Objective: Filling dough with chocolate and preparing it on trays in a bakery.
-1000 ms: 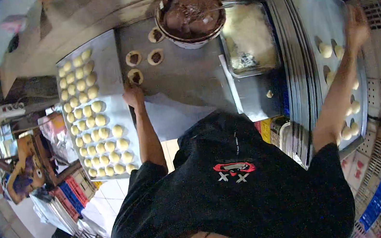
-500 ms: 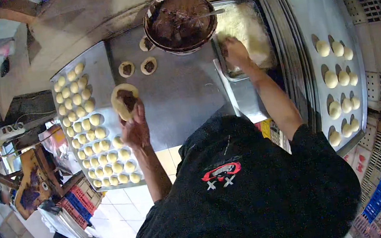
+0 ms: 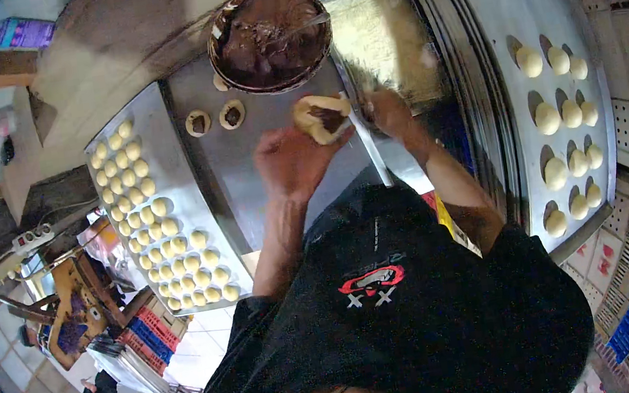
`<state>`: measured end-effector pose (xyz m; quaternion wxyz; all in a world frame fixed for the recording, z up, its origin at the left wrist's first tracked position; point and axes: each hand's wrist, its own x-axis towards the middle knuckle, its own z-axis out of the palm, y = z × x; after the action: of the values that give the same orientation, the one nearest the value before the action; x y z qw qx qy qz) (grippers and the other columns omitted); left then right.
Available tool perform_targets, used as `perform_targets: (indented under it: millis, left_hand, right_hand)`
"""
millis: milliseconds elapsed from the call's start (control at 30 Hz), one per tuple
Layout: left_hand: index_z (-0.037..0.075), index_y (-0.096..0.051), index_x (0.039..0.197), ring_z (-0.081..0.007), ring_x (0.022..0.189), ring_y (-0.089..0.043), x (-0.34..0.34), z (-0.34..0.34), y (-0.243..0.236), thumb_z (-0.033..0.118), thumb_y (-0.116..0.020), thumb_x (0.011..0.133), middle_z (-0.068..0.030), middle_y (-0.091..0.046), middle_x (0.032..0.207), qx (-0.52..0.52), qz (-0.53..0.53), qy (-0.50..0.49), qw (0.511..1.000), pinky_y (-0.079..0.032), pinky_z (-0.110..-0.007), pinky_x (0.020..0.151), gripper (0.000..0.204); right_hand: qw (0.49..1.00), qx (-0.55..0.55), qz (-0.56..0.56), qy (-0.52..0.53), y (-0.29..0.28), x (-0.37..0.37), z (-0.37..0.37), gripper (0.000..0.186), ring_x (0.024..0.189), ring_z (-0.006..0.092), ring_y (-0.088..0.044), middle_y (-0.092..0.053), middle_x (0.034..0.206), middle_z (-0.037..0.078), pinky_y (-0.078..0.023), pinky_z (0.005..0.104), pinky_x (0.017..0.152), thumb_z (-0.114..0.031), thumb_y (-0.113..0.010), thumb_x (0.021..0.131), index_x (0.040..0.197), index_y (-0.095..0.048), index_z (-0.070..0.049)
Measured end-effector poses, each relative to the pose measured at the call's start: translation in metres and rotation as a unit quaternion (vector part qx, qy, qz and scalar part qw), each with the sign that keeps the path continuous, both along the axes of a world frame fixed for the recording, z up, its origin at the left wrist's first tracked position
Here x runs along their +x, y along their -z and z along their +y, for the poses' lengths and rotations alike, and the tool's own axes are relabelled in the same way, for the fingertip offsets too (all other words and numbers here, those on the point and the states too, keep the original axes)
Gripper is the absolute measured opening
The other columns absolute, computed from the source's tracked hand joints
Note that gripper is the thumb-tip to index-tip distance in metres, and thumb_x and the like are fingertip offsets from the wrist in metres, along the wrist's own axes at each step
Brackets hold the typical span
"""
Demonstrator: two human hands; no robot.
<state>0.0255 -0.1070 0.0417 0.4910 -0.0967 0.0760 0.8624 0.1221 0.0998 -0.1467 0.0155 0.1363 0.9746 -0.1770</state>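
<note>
Since the earlier frame, my left hand (image 3: 292, 161) has carried the flat, round, cream-coloured dough disc (image 3: 318, 122) rightward; my right hand (image 3: 393, 116) has drawn back nearer it. My left fingers grip the disc's near edge; my right fingers are blurred, state cannot be told. Advised: support the disc evenly, keep its brown filling off the rim. Beyond, 2 filled dough discs (image 3: 231, 115) lie on the grey metal worktop (image 3: 208, 171), beside the round bowl of brown paste (image 3: 279, 89).
</note>
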Motion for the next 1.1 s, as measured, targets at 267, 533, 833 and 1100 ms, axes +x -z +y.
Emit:
perform_targets:
  millis: [267,533,833,1100]
  left_hand:
    - [-0.007,-0.047,0.126,-0.0326,0.117,-0.052,-0.001,0.073,0.091,0.025,-0.045,0.087,-0.0199,-0.054,0.127,-0.091,0.0,0.064,0.994,-0.037,-0.044,0.105,0.05]
    - [0.0,-0.052,0.122,-0.0322,0.11,-0.057,-0.006,0.102,0.152,0.017,-0.046,0.092,-0.0157,-0.06,0.118,-0.307,0.178,0.057,0.933,-0.047,-0.042,0.094,0.035]
    - [0.001,-0.055,0.117,-0.0178,0.091,-0.062,-0.013,0.128,0.157,0.029,-0.054,0.097,-0.0083,-0.065,0.104,-0.401,0.406,0.044,0.82,-0.052,-0.032,0.078,0.034]
    - [0.003,-0.052,0.124,-0.0177,0.093,-0.061,-0.038,0.112,0.124,0.008,-0.056,0.092,-0.0097,-0.064,0.105,-0.285,0.36,0.124,0.88,-0.051,-0.03,0.08,0.033]
  right_hand:
    - [0.968,-0.157,0.133,0.145,0.017,0.01,0.034,0.025,0.074,0.0275,-0.065,-0.067,0.087,0.015,-0.051,0.0429,0.067,-0.023,-0.068,0.081,0.095,-0.067,-0.003]
    - [0.89,-0.345,0.089,0.283,-0.086,-0.023,0.021,0.031,0.082,0.0185,-0.067,-0.069,0.088,0.013,-0.053,0.0289,0.076,-0.014,-0.067,0.085,0.112,-0.063,0.0]
    - [0.882,-0.256,0.302,0.257,-0.081,-0.042,0.001,0.039,0.083,0.0317,-0.061,-0.065,0.087,0.016,-0.05,0.0411,0.078,-0.008,-0.063,0.083,0.121,-0.062,-0.011]
    - [0.711,-0.63,0.196,0.245,-0.069,-0.018,0.042,0.032,0.092,0.0151,-0.063,-0.069,0.1,0.008,-0.051,0.0301,0.082,-0.014,-0.075,0.081,0.109,-0.066,-0.001]
